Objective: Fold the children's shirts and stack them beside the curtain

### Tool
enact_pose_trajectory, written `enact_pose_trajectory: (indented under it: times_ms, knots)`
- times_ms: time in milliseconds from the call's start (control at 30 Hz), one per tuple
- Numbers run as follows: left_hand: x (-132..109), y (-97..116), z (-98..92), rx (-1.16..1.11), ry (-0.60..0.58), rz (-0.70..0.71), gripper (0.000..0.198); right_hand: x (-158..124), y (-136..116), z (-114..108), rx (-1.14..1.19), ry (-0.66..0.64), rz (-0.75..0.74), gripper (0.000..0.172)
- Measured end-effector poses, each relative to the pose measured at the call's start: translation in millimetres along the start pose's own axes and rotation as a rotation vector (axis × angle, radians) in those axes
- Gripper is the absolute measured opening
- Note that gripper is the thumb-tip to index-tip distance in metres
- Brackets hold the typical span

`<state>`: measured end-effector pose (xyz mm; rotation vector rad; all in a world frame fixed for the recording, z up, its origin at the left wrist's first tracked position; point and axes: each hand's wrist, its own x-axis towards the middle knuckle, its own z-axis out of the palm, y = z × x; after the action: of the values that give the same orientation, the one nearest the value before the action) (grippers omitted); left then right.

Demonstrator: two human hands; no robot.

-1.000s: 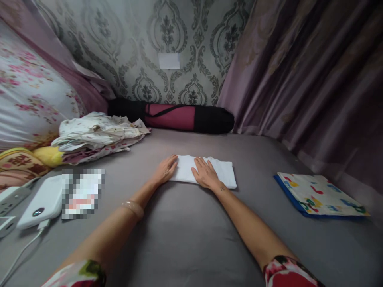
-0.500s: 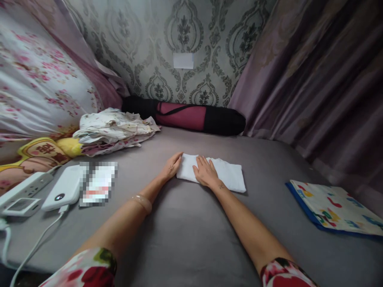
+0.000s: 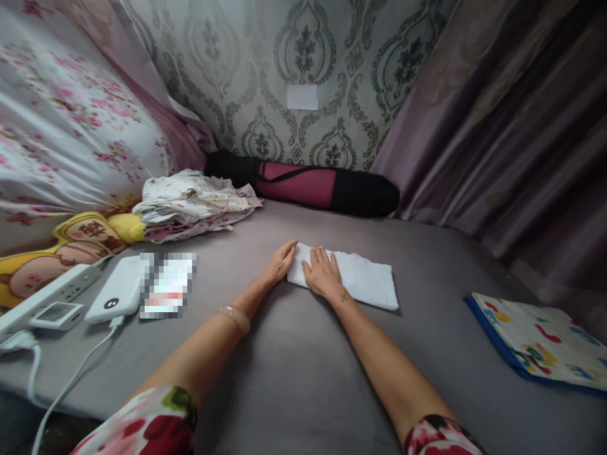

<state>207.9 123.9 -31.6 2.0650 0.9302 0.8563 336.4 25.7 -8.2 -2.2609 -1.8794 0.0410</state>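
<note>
A folded white cloth (image 3: 365, 278), perhaps a towel, lies as a long flat rectangle on the grey bed sheet (image 3: 284, 379). My left hand (image 3: 281, 262) rests against its left end, fingers stretched along that edge. On top of the cloth, close to the same end, my right hand (image 3: 323, 272) lies flat with its fingers extended and its thumb apart. The right part of the cloth is uncovered. The underside of my left hand is hidden.
At left are a power strip (image 3: 57, 294), a white power bank (image 3: 116, 294) with a cable, and a blurred-out flat item (image 3: 168, 287). Behind them sits a pile of folded fabric (image 3: 194, 202). A black-and-red long bag (image 3: 298, 186) lies by the wall; a letter-patterned folded item (image 3: 545, 338) is at right.
My right hand has slid a little left over the cloth, toward my left hand. The left hand keeps its place at the end. The whole view has shifted slightly.
</note>
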Motion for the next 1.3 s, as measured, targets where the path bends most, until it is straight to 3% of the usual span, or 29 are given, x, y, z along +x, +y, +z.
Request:
enact_pose_trajectory:
  times_ms: [200, 333, 500, 667, 833, 967, 1133, 1300]
  knots:
    - [-0.2, 2.5, -0.7, 0.0, 0.005, -0.003, 0.045, 9.6, -18.7, -7.5, 0.036, -0.034, -0.007, 0.061]
    - [-1.2, 4.2, -3.1, -0.024, 0.038, -0.011, 0.045, 11.9, -34.8, 0.5, 0.064, -0.03, -0.063, 0.061]
    - [-1.3, 4.8, -1.6, -0.017, 0.03, -0.005, 0.048, 13.7, -37.6, 9.7, 0.095, -0.057, -0.044, 0.063]
    - [-2.0, 3.4, -2.4, 0.006, -0.005, 0.031, 0.048, 10.3, -28.9, -3.4, 0.173, -0.102, -0.065, 0.06]
    - [3.4, 7.2, -4.8, 0.127, 0.047, 0.028, 0.045, -20.8, 10.8, -25.3, 0.161, 0.051, 0.008, 0.059]
    - [6.5, 35.5, 16.1, 0.28, 0.086, 0.153, 0.041, -39.7, 45.4, -37.9, 0.094, 0.016, 0.12, 0.058]
    - [-1.3, 77.4, 60.5, 0.4, -0.031, 0.201, 0.043, -40.4, 56.0, -40.6, 0.061, 0.043, 0.094, 0.057]
    - [-10.1, 74.4, 80.3, 0.53, -0.118, 0.109, 0.046, -39.2, 61.2, -23.8, 0.043, 0.034, 0.087, 0.057]
